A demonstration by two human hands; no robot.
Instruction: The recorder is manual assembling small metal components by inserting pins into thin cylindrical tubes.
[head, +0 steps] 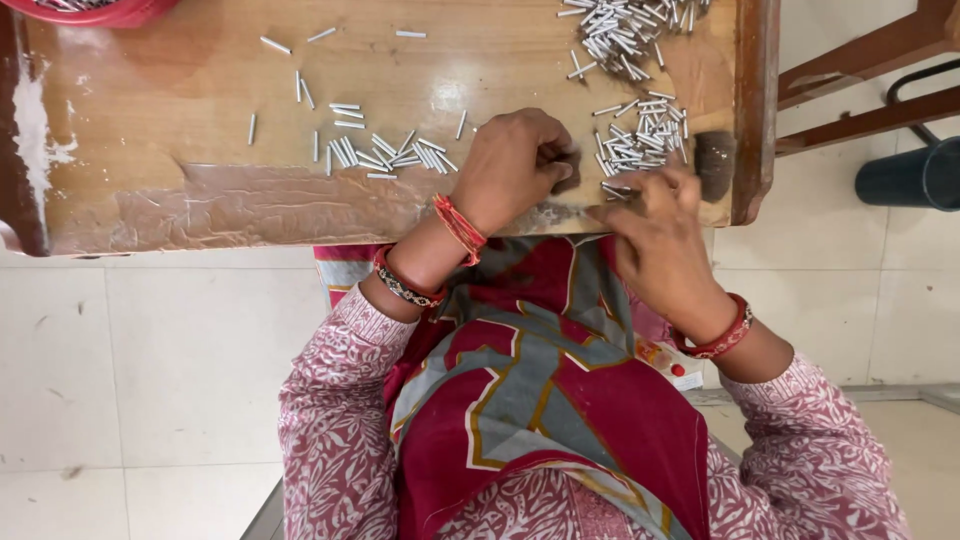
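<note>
My left hand (pixel 515 165) rests on the wooden table (pixel 200 90) near its front edge, fingers curled; whether it holds anything is hidden. My right hand (pixel 655 235) reaches to the near edge of a pile of small white tubes (pixel 640 140), its fingertips blurred and touching the nearest ones. A second, larger heap of white tubes (pixel 625 25) lies at the table's far right. Left of my left hand, a loose row of white tubes (pixel 385 152) lies spread out. Both wrists carry red bangles.
A red bowl (pixel 95 10) shows at the top left corner. The table has a raised wooden rim (pixel 755 100) on the right. A dark bin (pixel 915 175) and wooden frame (pixel 865 60) stand on the tiled floor to the right.
</note>
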